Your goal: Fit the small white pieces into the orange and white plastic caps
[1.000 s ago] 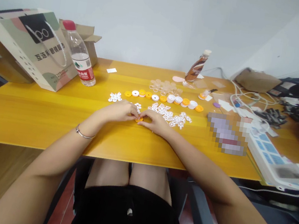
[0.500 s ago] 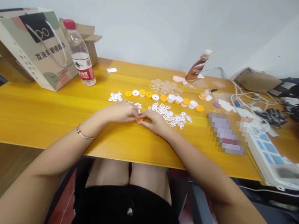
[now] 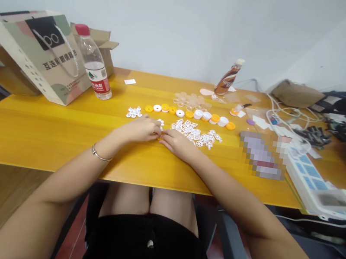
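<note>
My left hand (image 3: 140, 128) and my right hand (image 3: 177, 141) rest on the yellow table (image 3: 43, 135) with their fingertips pinched together around a small piece. That piece showed orange earlier; now the fingers cover it. Just beyond my right hand lies a pile of small white lattice pieces (image 3: 197, 133). Behind it runs a row of orange and white round caps (image 3: 191, 114). A smaller heap of white pieces (image 3: 133, 112) lies to the left of the row. A silver bracelet sits on my left wrist.
A paper bag (image 3: 40, 54) and a water bottle (image 3: 93, 69) stand at the back left. A brown drink bottle (image 3: 229, 78) stands at the back. Clear round cups (image 3: 191, 100) lie behind the caps. A white power strip (image 3: 318, 183), cables and clutter fill the right side.
My fingertips have closed tighter over the small orange piece, which no longer shows. The hands have stayed in place and the view has shifted slightly.
</note>
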`<move>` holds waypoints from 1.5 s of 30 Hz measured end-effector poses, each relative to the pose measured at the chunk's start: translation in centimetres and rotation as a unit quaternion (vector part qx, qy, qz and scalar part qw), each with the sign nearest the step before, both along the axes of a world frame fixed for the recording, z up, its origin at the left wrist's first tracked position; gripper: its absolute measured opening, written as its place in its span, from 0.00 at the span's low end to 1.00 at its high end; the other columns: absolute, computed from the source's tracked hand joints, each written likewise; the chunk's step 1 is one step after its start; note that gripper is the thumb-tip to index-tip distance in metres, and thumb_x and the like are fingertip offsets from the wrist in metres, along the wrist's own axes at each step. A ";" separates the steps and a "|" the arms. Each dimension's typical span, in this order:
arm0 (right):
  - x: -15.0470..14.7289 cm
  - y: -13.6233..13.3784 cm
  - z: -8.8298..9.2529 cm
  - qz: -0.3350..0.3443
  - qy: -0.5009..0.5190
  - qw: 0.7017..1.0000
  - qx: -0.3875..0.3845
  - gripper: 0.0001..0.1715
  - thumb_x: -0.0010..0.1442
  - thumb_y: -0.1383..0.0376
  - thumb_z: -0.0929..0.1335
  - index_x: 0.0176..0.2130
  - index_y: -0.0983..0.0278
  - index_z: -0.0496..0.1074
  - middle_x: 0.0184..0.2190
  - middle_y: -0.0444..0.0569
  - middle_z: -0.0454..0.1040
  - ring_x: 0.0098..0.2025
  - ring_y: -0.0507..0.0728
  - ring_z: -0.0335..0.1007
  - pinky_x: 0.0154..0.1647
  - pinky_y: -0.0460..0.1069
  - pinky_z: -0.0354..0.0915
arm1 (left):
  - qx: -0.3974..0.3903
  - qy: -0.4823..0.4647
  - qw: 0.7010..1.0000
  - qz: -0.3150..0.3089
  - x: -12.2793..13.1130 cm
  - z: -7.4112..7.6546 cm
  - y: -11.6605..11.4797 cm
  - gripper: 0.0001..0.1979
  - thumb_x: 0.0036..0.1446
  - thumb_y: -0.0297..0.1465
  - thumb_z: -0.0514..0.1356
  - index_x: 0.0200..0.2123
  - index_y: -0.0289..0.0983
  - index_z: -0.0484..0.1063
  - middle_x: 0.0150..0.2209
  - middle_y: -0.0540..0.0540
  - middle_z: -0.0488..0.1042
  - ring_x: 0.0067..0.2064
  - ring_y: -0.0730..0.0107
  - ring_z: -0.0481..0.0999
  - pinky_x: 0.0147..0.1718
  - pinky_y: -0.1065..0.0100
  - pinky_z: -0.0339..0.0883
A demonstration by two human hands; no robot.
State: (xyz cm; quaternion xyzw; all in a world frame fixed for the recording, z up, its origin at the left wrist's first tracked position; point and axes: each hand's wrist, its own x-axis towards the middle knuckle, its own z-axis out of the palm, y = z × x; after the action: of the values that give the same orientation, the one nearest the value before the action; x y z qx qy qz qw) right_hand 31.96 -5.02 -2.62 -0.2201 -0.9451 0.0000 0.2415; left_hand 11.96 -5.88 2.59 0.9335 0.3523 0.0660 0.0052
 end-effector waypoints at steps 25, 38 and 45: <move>-1.4 -0.3 0.4 -0.039 0.394 0.784 -0.479 0.16 0.49 0.61 0.71 0.37 0.62 0.66 0.36 0.46 0.73 0.39 0.52 0.71 0.49 0.52 0.67 | 0.072 -0.110 0.990 0.056 0.6 0.5 -0.2 0.09 0.61 0.33 0.55 0.34 0.36 0.72 0.35 0.46 0.74 0.39 0.69 0.71 0.38 0.67 0.53; -0.8 1.0 0.1 -0.087 0.396 0.801 -0.440 0.16 0.49 0.60 0.71 0.36 0.62 0.65 0.36 0.47 0.72 0.38 0.52 0.70 0.45 0.52 0.67 | -0.036 -0.105 0.990 0.086 -1.7 0.0 1.8 0.05 0.55 0.28 0.58 0.33 0.35 0.74 0.33 0.45 0.75 0.36 0.68 0.73 0.37 0.68 0.63; -0.9 0.8 0.2 -0.088 0.386 0.808 -0.436 0.15 0.49 0.61 0.71 0.36 0.62 0.64 0.36 0.47 0.71 0.39 0.53 0.69 0.47 0.53 0.66 | -0.089 -0.096 0.986 0.102 -1.7 -1.0 2.3 0.06 0.53 0.30 0.59 0.33 0.35 0.74 0.33 0.45 0.77 0.35 0.68 0.74 0.36 0.69 0.64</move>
State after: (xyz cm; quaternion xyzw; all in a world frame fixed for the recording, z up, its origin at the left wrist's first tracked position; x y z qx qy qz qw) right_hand 31.11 -4.23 -2.44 -0.3665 -0.6512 0.4753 0.4644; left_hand 10.25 -3.54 1.64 0.8780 0.4480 0.1237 0.1148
